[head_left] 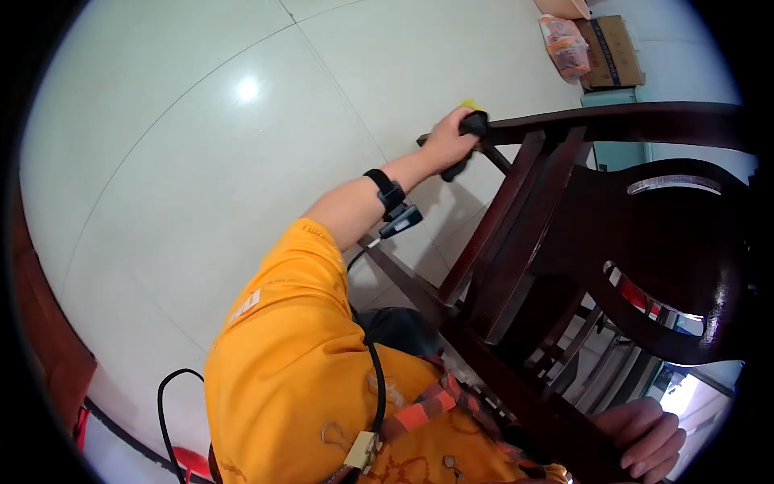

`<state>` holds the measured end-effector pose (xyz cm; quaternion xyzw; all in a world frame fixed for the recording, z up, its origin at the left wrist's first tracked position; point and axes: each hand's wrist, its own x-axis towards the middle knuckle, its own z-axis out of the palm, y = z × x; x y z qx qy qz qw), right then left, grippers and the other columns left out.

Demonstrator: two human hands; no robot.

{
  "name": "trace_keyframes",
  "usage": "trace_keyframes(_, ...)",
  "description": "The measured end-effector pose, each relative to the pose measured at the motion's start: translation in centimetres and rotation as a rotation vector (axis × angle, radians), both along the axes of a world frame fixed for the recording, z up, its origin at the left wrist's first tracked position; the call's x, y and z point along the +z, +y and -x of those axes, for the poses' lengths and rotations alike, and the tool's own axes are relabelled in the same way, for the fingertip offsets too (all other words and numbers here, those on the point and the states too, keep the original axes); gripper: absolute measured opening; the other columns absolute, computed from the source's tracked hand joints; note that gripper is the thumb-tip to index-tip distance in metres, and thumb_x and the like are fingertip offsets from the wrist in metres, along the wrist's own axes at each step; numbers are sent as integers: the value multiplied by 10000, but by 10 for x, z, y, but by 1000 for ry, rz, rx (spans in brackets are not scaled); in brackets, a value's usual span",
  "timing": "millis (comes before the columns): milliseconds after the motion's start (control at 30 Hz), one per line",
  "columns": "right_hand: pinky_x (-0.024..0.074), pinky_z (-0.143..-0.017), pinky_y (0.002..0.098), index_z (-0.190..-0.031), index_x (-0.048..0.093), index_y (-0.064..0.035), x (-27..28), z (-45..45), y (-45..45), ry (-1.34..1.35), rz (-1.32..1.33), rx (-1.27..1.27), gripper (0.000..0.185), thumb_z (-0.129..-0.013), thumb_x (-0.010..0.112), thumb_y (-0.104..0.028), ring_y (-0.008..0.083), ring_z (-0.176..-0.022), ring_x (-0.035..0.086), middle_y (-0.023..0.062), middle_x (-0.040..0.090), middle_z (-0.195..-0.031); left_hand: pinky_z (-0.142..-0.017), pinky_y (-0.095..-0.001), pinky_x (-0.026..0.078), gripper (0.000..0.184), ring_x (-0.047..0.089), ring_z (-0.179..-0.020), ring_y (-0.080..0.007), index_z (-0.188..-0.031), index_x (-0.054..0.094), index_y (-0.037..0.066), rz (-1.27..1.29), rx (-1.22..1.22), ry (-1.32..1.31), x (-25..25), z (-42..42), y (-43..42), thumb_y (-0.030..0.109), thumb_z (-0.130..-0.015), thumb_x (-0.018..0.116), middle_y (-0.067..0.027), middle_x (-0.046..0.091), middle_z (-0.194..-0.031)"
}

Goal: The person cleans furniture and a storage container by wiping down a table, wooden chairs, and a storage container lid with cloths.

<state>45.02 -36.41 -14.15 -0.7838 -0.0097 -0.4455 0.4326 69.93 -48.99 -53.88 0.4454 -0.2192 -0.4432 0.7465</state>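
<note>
A dark brown wooden chair, with a curved back panel cut by slots, stands tilted across the right side of the view. My left hand reaches out to the far end of its upper post. Closed fingers there hold a black, cloth-like piece with a bit of yellow showing, pressed against the wood. What exactly it is cannot be made out. At the lower right, my right hand has its fingers curled at the chair's near post; the thumb side is partly hidden.
Pale floor tiles spread at the left. A cardboard box and an orange-and-white bag stand at the upper right. A black cable runs down my front. Reddish-brown furniture edges the left.
</note>
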Motion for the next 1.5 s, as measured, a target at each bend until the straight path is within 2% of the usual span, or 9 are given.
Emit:
trace_keyframes(200, 437, -543, 191, -702, 637, -85, -9, -19, 9, -13, -23, -38, 142, -764, 762, -56, 86, -634, 561, 23, 569, -708, -820, -322, 524, 500, 648, -941, -210, -1343, 493, 95, 125, -923, 735, 33, 64, 20, 249, -893, 647, -86, 627, -1205)
trace_keyframes(333, 425, -536, 190, -654, 607, -103, -4, -10, 13, -19, -57, -106, 200, -772, 767, -78, 81, -641, 559, 20, 570, -715, -854, -378, 509, 467, 641, -984, -235, -1260, 578, 43, 413, -590, -503, 25, 86, 45, 287, -869, 658, -98, 644, -1193)
trace_keyframes(467, 440, -547, 189, -664, 609, -102, -14, -16, 15, 12, -46, -15, 194, -801, 744, -81, 77, -642, 561, 24, 572, -713, -923, -408, 461, 464, 590, -1073, -293, -1224, 591, 18, 115, -609, -616, 30, 73, 21, 267, -838, 649, -151, 608, -1224)
trace_keyframes(633, 296, -490, 249, -836, 546, -113, -49, -109, 48, -955, -395, 243, 170, -938, 480, -232, 118, -619, 483, -21, 465, -732, -975, -396, 417, 435, 523, -1160, -304, -1208, 600, 28, 355, -4, -1530, -4, 71, -45, 270, -849, 563, -209, 556, -1245)
trace_keyframes(1000, 303, -505, 251, -828, 535, -118, -45, -105, 49, -964, -419, 314, 175, -940, 471, -237, 112, -637, 486, -26, 465, -748, -962, -415, 424, 305, 559, -1129, -288, -1092, 664, 97, 9, -103, -1948, -44, 77, -88, 233, -849, 540, -136, 621, -1163)
trace_keyframes(1167, 307, -512, 252, -825, 531, -121, -43, -103, 57, -1215, -557, 382, 177, -940, 467, -239, 110, -645, 487, -28, 465, -755, -828, -372, 502, 252, 609, -1056, -275, -1075, 608, 76, -101, -147, -1123, 1, 70, -65, 185, -863, 526, -149, 620, -1152)
trace_keyframes(1267, 458, -554, 180, -716, 637, -100, -6, 39, -9, 62, -6, 73, 140, -836, 708, -83, 83, -644, 575, 40, 590, -752, -807, -374, 502, 257, 619, -1020, -307, -1072, 601, 64, 397, -62, -278, -72, 118, -130, 175, -852, 528, -162, 621, -1120)
trace_keyframes(1333, 360, -532, 227, -753, 525, -127, -35, -74, 34, -929, -482, 373, 173, -909, 540, -199, 91, -641, 496, -18, 470, -730, -801, -368, 504, 280, 617, -1018, -326, -1090, 593, 62, 383, -116, -227, -51, 100, -112, 176, -838, 549, -164, 618, -1125)
trace_keyframes(1500, 316, -569, 267, -768, 407, -160, -45, -132, 61, -1284, -480, 299, 222, -941, 464, -287, 99, -645, 417, -46, 350, -720, -941, -388, 416, 214, 485, -1178, -254, -1004, 650, 201, 384, 187, -1904, -50, 48, -58, 235, -800, 597, -6, 595, -1134)
